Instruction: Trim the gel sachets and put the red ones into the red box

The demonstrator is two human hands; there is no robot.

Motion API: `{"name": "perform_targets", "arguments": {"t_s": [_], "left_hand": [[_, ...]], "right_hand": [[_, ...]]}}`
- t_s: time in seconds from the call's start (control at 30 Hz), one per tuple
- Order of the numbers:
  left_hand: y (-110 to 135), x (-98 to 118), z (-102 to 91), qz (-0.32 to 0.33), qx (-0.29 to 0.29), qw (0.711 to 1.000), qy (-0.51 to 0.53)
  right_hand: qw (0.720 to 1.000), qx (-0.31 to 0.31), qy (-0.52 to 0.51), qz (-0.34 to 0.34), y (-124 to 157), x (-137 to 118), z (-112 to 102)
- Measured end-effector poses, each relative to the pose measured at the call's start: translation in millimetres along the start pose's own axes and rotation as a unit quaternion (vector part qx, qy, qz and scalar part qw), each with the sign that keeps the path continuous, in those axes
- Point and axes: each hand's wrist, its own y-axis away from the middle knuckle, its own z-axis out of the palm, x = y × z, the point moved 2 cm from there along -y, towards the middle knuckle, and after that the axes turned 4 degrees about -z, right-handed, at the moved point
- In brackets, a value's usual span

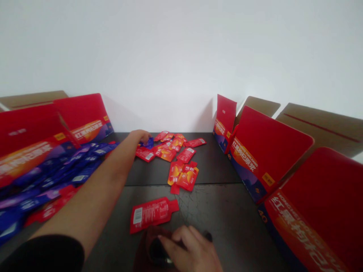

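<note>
Forward, the left arm (104, 181) stretches.

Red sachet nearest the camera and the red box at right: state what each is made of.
The red sachet looks like glossy laminated foil-type film, judging by its sheen and flat sealed edges; its layers can't be told. The red box looks like printed paperboard, with a smooth, slightly glossy face and plain brown card on its flaps.

We count one left hand (140, 137), one right hand (189, 251), five red carton panels (269, 147), one large red sachet (151, 214), about a dozen small red sachets (183, 178), and blue sachets (85, 172) too overlapped to count.
</note>
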Motion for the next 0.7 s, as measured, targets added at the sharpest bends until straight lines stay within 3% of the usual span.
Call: {"name": "perform_targets", "arguments": {"t_s": [0.13,0.27,0.37,0.5,0.7], "left_hand": [[1,3,-10.0,-0.031,-0.070,0.997,0.004],[8,6,-23.4,-0.047,-0.033,0.998,0.020],[24,9,-37.3,-0.047,0.051,0.996,0.054],[69,26,-60.4,-0.041,0.202,0.969,0.134],[164,95,-91.4,-0.039,0.433,0.858,0.275]], "right_hand": [[1.000,0.005,-0.014,0.014,1,0,8],[1.000,0.003,-0.027,0.006,0,-2,8],[0.997,-0.037,-0.061,0.001,-1,-4,-2],[0.993,-0.076,-0.092,0.016,-3,-6,-16],[0.993,-0.050,-0.104,-0.013,-7,-8,-24]]}}
